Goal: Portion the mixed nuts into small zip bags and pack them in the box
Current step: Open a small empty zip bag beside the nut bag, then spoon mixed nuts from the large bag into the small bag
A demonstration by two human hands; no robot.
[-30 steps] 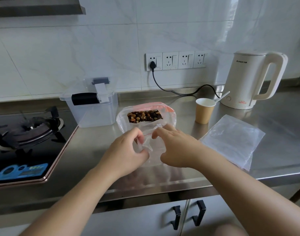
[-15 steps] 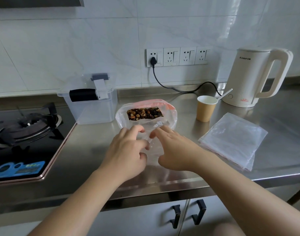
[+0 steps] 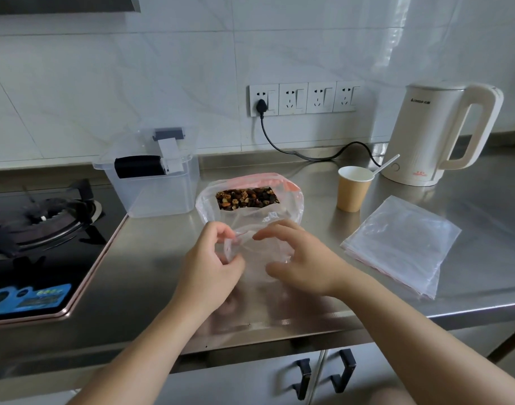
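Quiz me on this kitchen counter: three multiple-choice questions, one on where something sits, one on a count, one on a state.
1. The paper cup stands:
A. in front of the kettle
B. on the stove
C. inside the clear box

2. Wall sockets in the row:
A. two
B. four
C. six

3. The small zip bag between the hands is:
A. full of nuts
B. empty
C. packed away

Answers: 1 A, the cup stands just in front of the kettle's base. 2 B, four plates side by side. 3 B, the counter shows through it.

Left hand pinches small clear zip bag edge; right hand curls over its other side, on steel counter. Behind: nut bag, clear box, paper cup, bag stack.
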